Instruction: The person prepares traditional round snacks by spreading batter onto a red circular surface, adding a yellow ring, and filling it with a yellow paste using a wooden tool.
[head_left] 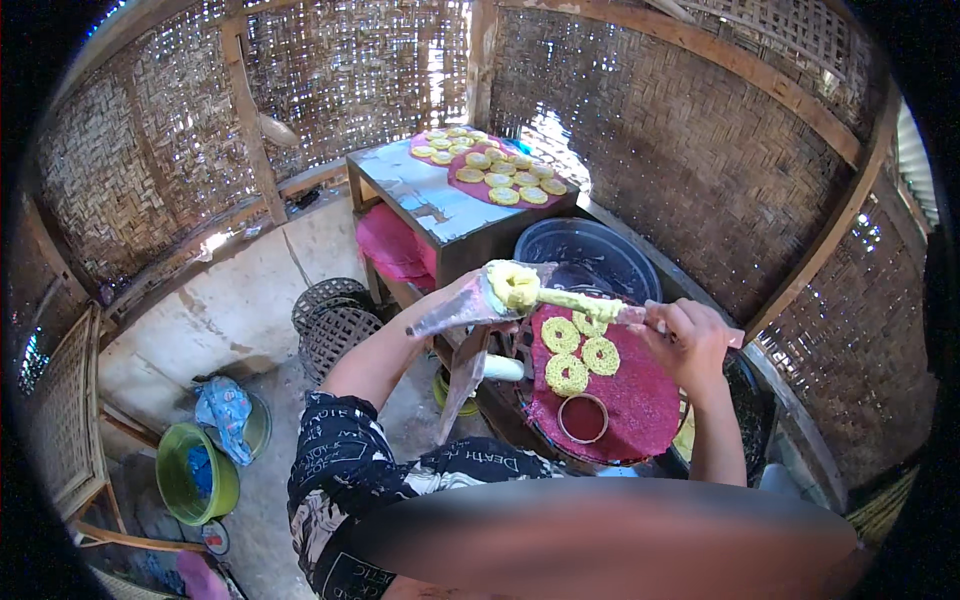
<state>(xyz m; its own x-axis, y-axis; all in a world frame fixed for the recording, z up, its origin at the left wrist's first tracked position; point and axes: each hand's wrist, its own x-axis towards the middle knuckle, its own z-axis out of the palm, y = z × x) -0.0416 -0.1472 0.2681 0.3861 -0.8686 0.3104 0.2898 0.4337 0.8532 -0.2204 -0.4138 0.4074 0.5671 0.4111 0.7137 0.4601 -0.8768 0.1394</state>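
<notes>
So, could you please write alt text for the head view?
Seen from above, a person's left hand holds a clear plastic sheet with yellow dough, while the right hand holds a dough-coated stick over a round red tray bearing four lacy yellow rings.

Dough rings (578,350) on round tray (640,400)

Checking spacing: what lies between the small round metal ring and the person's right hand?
Only bare magenta round mat lies between metal ring and right hand, in head view.
</notes>
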